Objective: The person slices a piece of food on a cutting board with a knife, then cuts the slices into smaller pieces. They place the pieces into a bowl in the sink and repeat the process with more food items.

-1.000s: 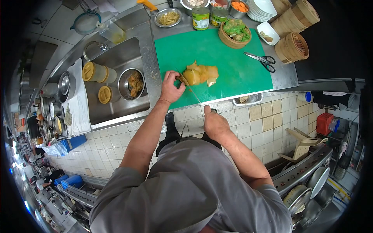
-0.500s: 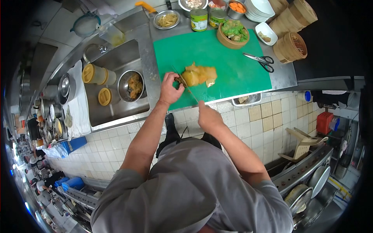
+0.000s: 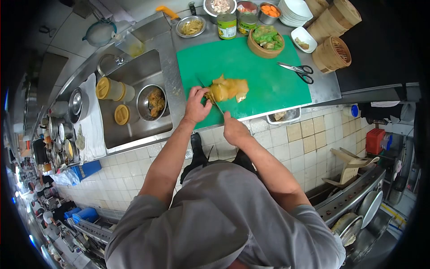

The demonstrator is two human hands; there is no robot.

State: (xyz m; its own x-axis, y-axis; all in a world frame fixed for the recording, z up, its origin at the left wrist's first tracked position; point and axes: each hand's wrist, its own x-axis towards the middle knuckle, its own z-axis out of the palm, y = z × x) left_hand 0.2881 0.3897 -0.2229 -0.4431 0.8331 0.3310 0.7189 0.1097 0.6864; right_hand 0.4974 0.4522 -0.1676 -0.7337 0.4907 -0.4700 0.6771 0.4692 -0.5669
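Across the left part of the green cutting board (image 3: 268, 80) lies a glossy yellow-brown pickled vegetable (image 3: 229, 88), in flat overlapping leaves. My left hand (image 3: 196, 107) has its fingers curled on the left end of it. Gripped by its handle, a knife (image 3: 218, 108) extends from my right hand (image 3: 236, 131), its blade running diagonally up and left beside my left fingertips. The blade's middle is partly hidden by the vegetable and my fingers.
Scissors (image 3: 296, 69) and a bamboo steamer (image 3: 264, 53) of greens lie on the board. Behind stand cans (image 3: 227, 28), a bowl of shreds (image 3: 191, 27) and white dishes (image 3: 295, 13). Left, the sink (image 3: 148, 130) holds a metal bowl (image 3: 151, 103) and yellow-lidded containers (image 3: 109, 88).
My right hand and the knife have shifted slightly left and away from my body. My left hand stays on the vegetable's left end. The whole view has shifted a little.
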